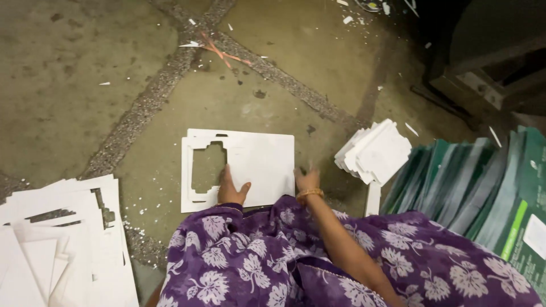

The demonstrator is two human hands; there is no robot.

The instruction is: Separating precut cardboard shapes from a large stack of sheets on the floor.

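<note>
Far to the left of the fingers, a messy heap of white card sheets lies on the floor, some with holes cut in them.

In the middle, a small stack of white card lies flat on the floor, just past the purple flowered cloth over the person's lap. The top sheet has a blocky cut-out hole near its left side. The left hand rests flat on the near edge of this card, just right of the hole. Its fingers are spread and pressing down, not gripping. The right hand, with an orange bangle at the wrist, is at the card's near right corner. It is a bit blurry, so I cannot tell if its fingers pinch the card or only touch it.

I think the work here is pulling cut pieces loose from the card. To do it well, the left hand should keep the stack flat while the right hand pulls slowly, so nothing tears.

Right of the right hand's fingers sits a pile of small white pieces. Further right leans a row of green printed sheets.
</note>
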